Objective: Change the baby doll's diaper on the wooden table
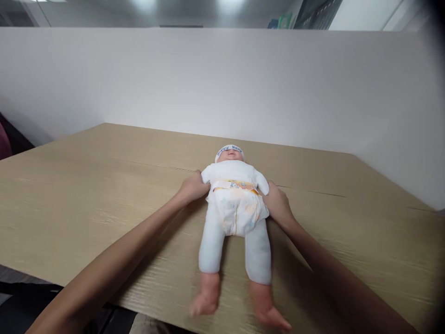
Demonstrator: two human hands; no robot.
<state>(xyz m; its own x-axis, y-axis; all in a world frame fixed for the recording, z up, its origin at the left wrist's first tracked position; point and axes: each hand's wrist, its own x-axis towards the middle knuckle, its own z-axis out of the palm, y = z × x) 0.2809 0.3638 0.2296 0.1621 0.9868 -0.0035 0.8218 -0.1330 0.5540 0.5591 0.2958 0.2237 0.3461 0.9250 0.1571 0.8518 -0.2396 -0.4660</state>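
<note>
A baby doll (pixel 232 170) lies on its back with its feet toward me. It wears a white suit, a lettered white headband (pixel 230 149) and a white diaper (pixel 237 211) with an orange patterned waistband. At the doll's arm and side on the left, my left hand (pixel 195 187) is closed with its fingers curled. My right hand (pixel 277 200) is closed against the other arm and side, by the diaper's edge. Some fingertips of both hands are hidden behind the doll. The doll's bare feet (pixel 206 297) are slightly blurred.
The wooden table (pixel 104 185) reaches to a white partition (pixel 222 83) that rises behind it and along the right. Fine seams cross the tabletop. A dark chair part with a reddish piece (pixel 4 141) shows at the far left edge.
</note>
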